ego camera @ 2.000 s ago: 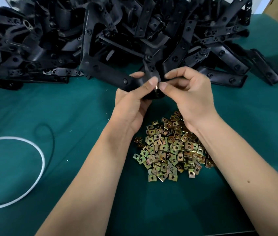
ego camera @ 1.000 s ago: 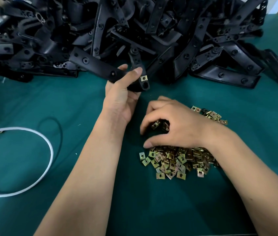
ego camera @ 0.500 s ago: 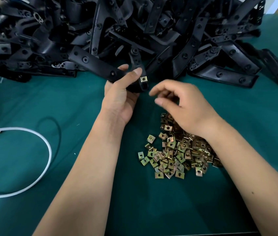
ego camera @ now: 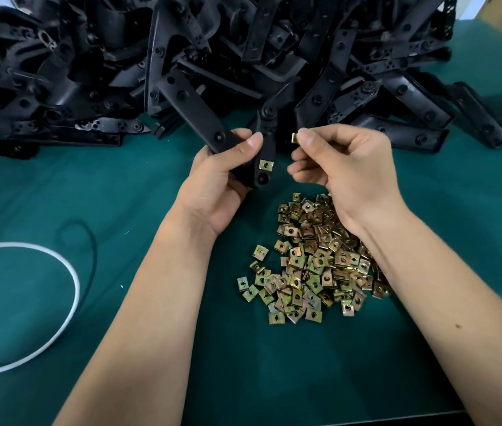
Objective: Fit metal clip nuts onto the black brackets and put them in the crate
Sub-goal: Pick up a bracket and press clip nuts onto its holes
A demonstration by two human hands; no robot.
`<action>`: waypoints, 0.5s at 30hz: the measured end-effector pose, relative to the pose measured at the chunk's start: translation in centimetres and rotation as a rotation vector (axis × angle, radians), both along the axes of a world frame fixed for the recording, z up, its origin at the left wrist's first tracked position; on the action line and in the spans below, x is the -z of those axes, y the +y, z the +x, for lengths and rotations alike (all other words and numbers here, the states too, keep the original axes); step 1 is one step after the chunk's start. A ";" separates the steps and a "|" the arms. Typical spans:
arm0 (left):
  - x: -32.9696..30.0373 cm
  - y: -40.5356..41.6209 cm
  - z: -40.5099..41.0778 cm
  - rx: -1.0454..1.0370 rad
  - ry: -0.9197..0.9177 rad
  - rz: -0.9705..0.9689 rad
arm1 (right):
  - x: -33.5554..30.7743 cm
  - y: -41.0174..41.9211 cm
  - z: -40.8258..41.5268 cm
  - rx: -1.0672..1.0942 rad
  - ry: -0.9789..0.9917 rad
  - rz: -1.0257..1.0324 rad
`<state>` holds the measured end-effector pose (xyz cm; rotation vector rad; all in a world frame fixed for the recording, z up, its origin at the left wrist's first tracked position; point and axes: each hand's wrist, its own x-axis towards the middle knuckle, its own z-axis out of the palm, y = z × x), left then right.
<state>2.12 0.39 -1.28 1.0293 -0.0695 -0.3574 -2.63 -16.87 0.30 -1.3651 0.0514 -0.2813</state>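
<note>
So left hand grips a bracket above the green mat, thumb pressed across it, and one nut is already clipped on near its lower end. Right hand pinches a loose nut between thumb and forefinger, just beside the bracket, not touching. Nut pile sits under the right wrist, bracket heap behind, white cable off left

No text, label, brand, number or sign can be read anywhere in the view: none on the black brackets, none on the clip nuts, and none on the counter.
</note>
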 end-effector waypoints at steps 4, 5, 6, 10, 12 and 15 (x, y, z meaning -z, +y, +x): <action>-0.1 -0.2 -0.2 0.038 0.002 0.021 | 0.3 0.3 0.0 -0.017 0.047 0.043; -0.1 -0.3 -0.3 0.050 -0.001 0.022 | 0.4 0.3 0.0 -0.027 0.066 0.070; -0.1 -0.4 -0.3 0.060 -0.006 0.025 | 0.5 0.4 0.0 -0.034 0.083 0.093; -0.1 -0.4 -0.4 0.059 -0.002 0.033 | 0.6 0.4 0.1 -0.037 0.110 0.107; -0.1 -0.4 -0.4 0.055 0.006 0.034 | 0.6 0.4 0.1 -0.034 0.109 0.100; -0.1 -0.4 -0.4 0.051 0.014 0.029 | 0.6 0.5 0.1 -0.033 0.110 0.097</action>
